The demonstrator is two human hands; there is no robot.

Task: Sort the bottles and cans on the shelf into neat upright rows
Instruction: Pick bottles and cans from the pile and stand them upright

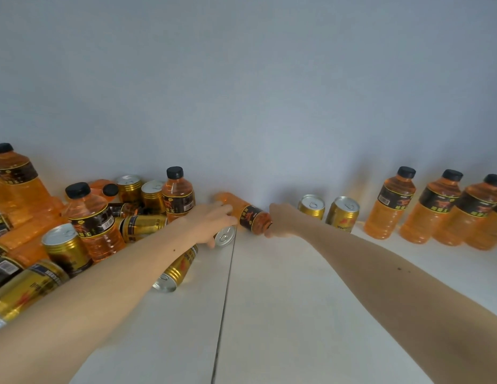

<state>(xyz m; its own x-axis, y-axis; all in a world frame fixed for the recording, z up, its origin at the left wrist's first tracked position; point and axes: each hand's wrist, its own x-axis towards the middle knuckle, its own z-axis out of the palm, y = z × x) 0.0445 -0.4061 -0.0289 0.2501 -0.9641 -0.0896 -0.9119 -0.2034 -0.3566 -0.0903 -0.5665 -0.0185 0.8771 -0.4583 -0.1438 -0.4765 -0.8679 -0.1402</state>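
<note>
Both arms outstretched, right hand (282, 221) and left hand (211, 221) grip-closed on lying bottle (248, 213).

Shop-like stockroom: many identical drink bottles (389, 206) & cans (342, 214) on white shelf (283, 300), bare wall (241, 79)

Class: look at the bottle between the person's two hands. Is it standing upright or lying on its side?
On its side. The bottle lies lengthwise on the shelf, its label sideways, between the left hand and right hand.
</note>
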